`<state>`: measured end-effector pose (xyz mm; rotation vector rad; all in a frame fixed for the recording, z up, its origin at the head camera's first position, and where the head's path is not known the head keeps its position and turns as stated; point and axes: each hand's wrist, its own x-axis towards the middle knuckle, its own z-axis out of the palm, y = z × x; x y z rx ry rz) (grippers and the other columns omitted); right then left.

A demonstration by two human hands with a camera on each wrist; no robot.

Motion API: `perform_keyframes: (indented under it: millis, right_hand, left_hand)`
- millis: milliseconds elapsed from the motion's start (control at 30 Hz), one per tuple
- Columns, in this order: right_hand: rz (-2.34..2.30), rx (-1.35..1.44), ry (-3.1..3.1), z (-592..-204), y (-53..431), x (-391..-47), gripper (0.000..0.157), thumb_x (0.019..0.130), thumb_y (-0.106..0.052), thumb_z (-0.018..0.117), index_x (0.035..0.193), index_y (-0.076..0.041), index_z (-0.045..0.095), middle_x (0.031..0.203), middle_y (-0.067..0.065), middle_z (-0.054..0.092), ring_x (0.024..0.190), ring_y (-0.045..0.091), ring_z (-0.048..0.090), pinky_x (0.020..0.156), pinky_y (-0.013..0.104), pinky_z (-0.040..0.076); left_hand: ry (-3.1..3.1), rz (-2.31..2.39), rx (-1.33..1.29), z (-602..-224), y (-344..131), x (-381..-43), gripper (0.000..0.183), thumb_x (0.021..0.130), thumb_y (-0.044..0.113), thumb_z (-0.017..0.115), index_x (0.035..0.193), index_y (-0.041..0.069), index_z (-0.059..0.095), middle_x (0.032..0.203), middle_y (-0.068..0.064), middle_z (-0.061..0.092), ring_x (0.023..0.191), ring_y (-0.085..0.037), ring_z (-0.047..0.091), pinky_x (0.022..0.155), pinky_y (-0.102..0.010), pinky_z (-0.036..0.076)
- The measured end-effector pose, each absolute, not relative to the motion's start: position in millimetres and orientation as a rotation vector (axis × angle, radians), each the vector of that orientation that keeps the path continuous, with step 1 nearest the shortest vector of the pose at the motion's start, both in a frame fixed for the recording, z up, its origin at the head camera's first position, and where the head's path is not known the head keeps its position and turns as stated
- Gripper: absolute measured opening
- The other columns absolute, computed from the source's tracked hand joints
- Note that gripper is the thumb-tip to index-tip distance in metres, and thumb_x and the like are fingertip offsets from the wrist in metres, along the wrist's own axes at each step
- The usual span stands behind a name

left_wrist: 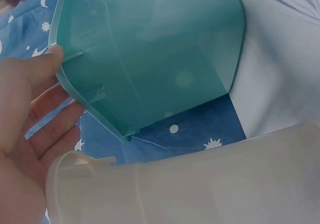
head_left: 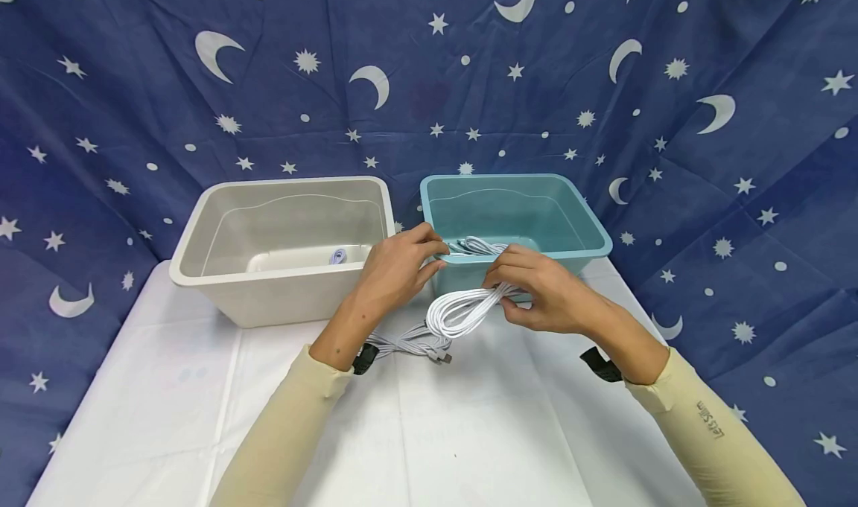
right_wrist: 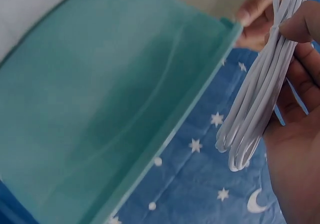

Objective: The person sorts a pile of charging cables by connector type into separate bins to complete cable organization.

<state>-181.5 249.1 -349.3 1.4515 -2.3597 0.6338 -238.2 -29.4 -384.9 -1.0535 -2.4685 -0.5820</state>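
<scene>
My right hand pinches a coiled bundle of white cable in front of the teal bin. In the right wrist view the bundled cable hangs in long loops, gathered near the thumb. At the teal bin's near left corner, my left hand grips the rim between thumb and fingers, as the left wrist view shows on the rim. Inside that bin lies more white cable. Another white cable with a metal-tipped plug rests on the table below the hands.
Left of the teal bin stands a beige bin with a small whitish coil inside. Both bins sit at the back of a white-covered table. A blue curtain with moons and stars hangs behind and at the sides.
</scene>
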Motion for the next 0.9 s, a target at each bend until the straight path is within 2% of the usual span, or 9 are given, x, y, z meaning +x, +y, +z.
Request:
perform_keyframes:
  millis: [333,633,900]
  right_hand:
    - [0.734,1.329,-2.337,-327.0,268.2,-199.1,0.036,0.078,0.006,0.072,0.109,-0.012,0.077,0.109,-0.004,0.072,0.104,0.014,0.06,0.09,0.027,0.047]
    - [0.829,1.188,-2.33,-323.8,281.0,-218.1,0.039,0.077,0.01,0.073,0.107,-0.013,0.078,0.105,-0.002,0.075,0.095,0.016,0.058,0.074,0.028,0.045]
    - [0.803,1.016,-2.397,-329.0,291.9,-233.8,0.033,0.079,0.009,0.074,0.104,-0.012,0.077,0.103,0.0,0.075,0.095,0.016,0.06,0.082,0.031,0.048]
  left_hand:
    - [-2.476,-0.586,-1.059,-385.0,-28.7,-239.4,0.022,0.1,0.026,0.078,0.12,0.02,0.081,0.116,0.005,0.066,0.097,-0.016,0.071,0.078,-0.033,0.056]
    - [-2.476,-0.595,-1.045,-384.2,-30.1,-239.4,0.023,0.098,0.025,0.08,0.12,0.02,0.082,0.115,0.006,0.066,0.095,-0.016,0.071,0.076,-0.033,0.056]
    - [-2.488,-0.583,-1.046,-385.9,-29.7,-240.6,0.022,0.1,0.028,0.078,0.12,0.021,0.082,0.115,0.006,0.066,0.096,-0.016,0.071,0.078,-0.033,0.056]
